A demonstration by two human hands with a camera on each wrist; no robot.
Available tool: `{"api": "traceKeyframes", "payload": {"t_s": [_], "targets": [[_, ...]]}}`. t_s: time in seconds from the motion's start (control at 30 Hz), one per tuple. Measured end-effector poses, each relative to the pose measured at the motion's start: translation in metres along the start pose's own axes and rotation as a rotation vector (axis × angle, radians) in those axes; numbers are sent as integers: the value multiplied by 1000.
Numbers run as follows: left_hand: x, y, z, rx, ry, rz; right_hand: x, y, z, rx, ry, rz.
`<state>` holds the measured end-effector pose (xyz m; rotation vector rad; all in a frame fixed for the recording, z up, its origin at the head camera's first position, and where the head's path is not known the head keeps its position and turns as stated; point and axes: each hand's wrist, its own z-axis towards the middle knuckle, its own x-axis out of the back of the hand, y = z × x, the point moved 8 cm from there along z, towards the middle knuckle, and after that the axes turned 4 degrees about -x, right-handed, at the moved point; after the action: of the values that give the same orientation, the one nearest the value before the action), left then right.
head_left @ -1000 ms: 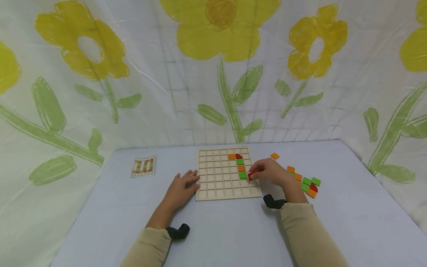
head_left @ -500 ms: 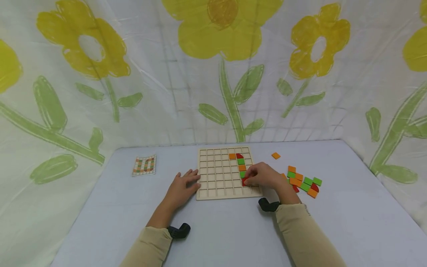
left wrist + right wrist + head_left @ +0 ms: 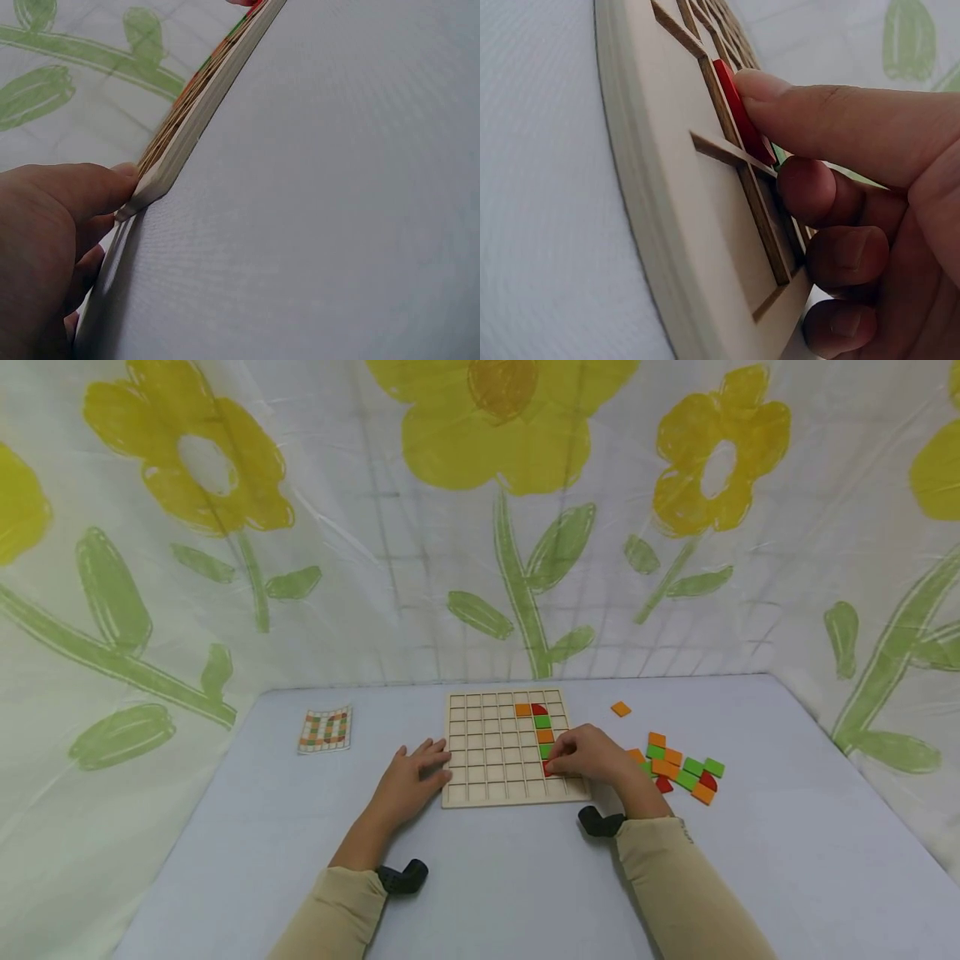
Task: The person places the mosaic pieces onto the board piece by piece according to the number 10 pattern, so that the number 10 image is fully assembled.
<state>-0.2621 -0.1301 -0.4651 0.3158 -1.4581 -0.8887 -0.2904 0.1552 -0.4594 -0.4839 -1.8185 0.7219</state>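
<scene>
A pale wooden grid board (image 3: 483, 768) lies on the table between both hands. My right hand (image 3: 596, 757) pinches a red rounded tile (image 3: 742, 112) with thumb and index finger, the tile tilted in a cell on the board's right side. Just beyond it, a column of tiles runs up the board: a green tile (image 3: 545, 751), an orange tile, another green one and a red quarter-round tile (image 3: 538, 709), with an orange tile to its left. Along the left edge rests my left hand (image 3: 402, 785), fingers relaxed, its thumb touching the board's rim in the left wrist view.
Right of the board is a loose group of orange, green and red tiles (image 3: 666, 767). A single orange tile (image 3: 620, 709) lies farther back. A pattern card (image 3: 325, 730) with coloured squares sits at the back left. A flower-printed curtain (image 3: 360, 610) hangs behind the table.
My right hand has moved left with the red tile, bringing it from beside the column to the cell below the lower green tile. The left hand stays put.
</scene>
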Motion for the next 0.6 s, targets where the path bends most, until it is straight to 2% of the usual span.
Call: {"api": "traceKeyframes", "payload": {"t_s": [0.2,0.4,0.5,0.6], "targets": [[0,0,0,1,2,1,0,0,1,-6,1,-2],[1,1,-1,10,2,2,3,-2,-2,30,8,10],[0,1,-1,13,4,3,12,1,-4,22,70,23],[0,2,0,5,11,5,28,11,-5,-21,190,20]]}}
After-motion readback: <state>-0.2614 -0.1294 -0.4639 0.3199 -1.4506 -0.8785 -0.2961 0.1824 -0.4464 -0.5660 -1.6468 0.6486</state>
